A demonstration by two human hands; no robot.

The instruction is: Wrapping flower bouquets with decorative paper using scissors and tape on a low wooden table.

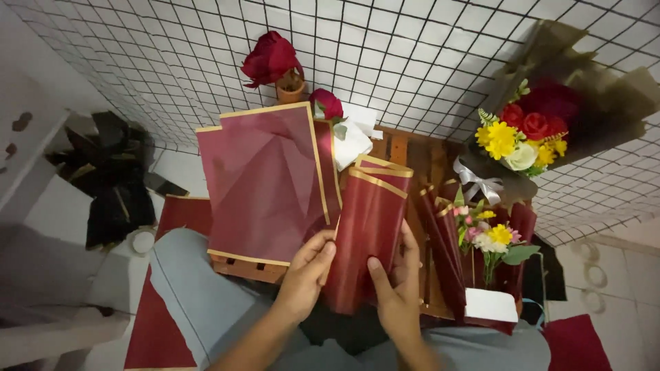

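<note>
wall: white tiles, dark grout [426,48] | floor: white tile [619,275] | wood crate [412,148] | dim light

Both bare forearms enter from the near edge and converge toward the centre. The left hand [308,271] is raised with the palm turned right, fingers curled and thumb extended. The right hand [397,282] stands just right of it, thumb pointing up on the near face, fingers wrapped behind. Both hands are closed in a pinch.

Left hand [307,271] and right hand [397,288] grip folded maroon wrapping sheet [368,227].
</note>
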